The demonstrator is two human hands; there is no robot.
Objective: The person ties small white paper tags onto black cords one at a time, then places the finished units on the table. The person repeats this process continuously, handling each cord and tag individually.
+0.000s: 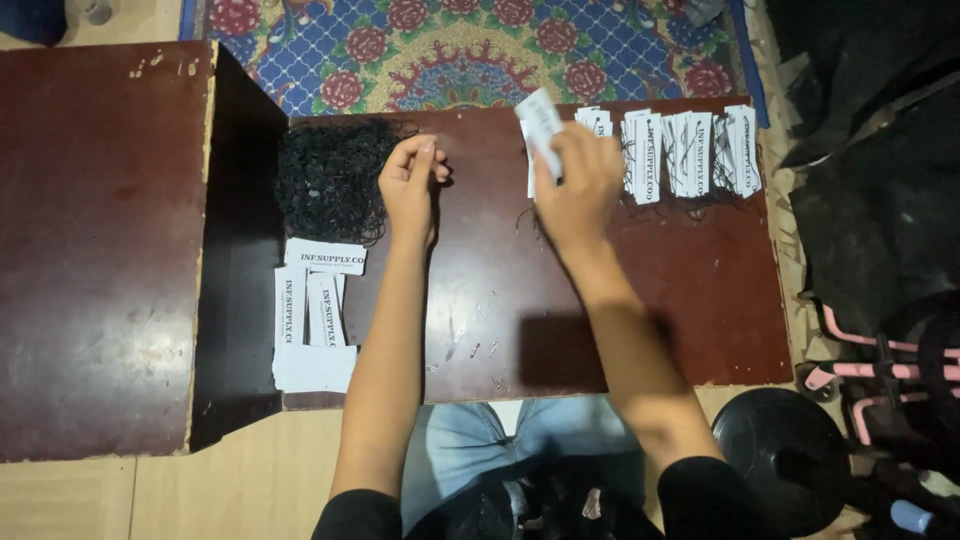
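My right hand (578,185) holds a white printed paper tag (540,122) over the far side of a low dark brown table (690,300). My left hand (410,180) has its fingers pinched together beside a heap of black string loops (328,178); whether it pinches a string I cannot tell. A row of strung white tags (680,152) lies along the far right edge of the table. A pile of unstrung white tags (315,310) sits at the near left, below the string heap.
A second, larger brown board (100,250) adjoins on the left. A patterned floral rug (470,50) lies beyond the table. A black round object (780,455) and a pink-framed object (880,370) stand at the right. My knees in blue jeans (520,440) are under the near edge.
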